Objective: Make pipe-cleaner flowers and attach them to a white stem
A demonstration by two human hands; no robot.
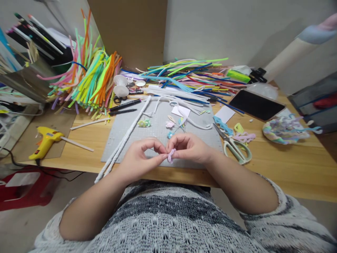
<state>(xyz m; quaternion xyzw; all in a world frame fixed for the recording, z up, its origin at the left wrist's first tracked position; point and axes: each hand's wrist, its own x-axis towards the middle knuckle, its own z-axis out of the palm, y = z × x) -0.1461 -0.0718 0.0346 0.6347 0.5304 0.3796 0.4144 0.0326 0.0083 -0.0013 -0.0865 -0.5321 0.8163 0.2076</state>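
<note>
Over the front part of a grey mat [123,131], my left hand [143,156] and my right hand [189,147] meet fingertip to fingertip. Between them is a small lilac flower-like piece of fuzzy stem [171,155], pinched by both thumbs and forefingers. Just beyond the fingers lie a small blue flower [170,134], a pink flower [170,124] and a yellow-green flower piece [144,123]. Long white twisted pipe cleaners [126,137] run past the left hand toward the front edge.
Scissors [238,149] lie right of the mat, near a phone [256,104] and a pastel fuzzy bundle [284,130]. A yellow glue gun [46,140] rests on the left. Colourful pipe cleaners [184,75] fill the back; another bunch [92,80] stands at the left. Black pens [125,105] lie at the mat's back.
</note>
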